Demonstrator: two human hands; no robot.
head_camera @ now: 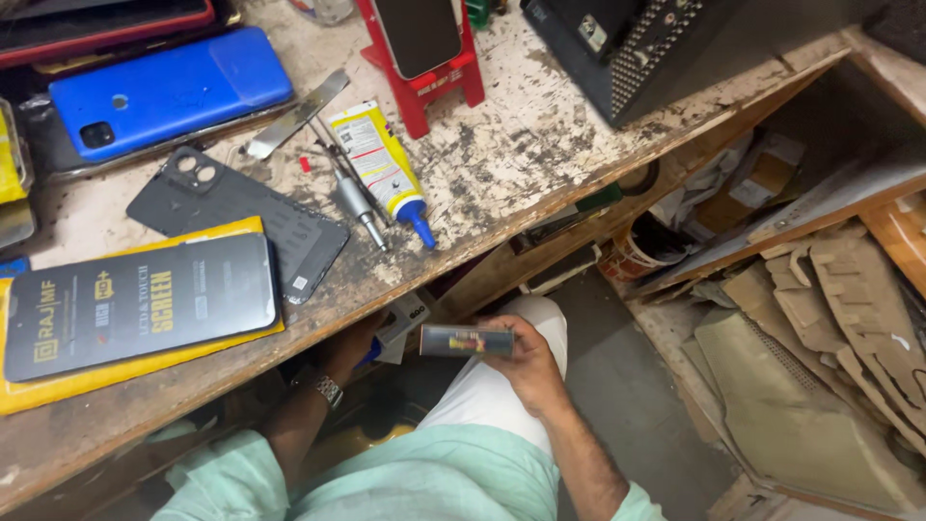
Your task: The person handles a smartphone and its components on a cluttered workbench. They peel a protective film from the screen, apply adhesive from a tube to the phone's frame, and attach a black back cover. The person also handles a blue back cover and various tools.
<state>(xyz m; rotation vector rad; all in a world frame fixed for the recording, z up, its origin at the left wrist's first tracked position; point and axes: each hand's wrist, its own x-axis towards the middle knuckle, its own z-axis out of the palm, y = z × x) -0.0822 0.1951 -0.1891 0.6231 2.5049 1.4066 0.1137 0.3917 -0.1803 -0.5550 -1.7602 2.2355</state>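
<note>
Small dark box held below the workbench edge

Small dark box (467,340) sits gripped in the right hand (526,362), over the person's lap. Left hand (349,349) reaches under the worn bench (502,174); its grip cannot be told. Glue tube (381,164) lies above.

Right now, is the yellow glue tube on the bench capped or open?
Capped: the yellow glue tube lies flat on the workbench with its blue cap on the nozzle, beside a metal screwdriver.

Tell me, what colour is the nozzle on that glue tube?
Blue, on a yellow and white glue tube; head view shows it.
</note>
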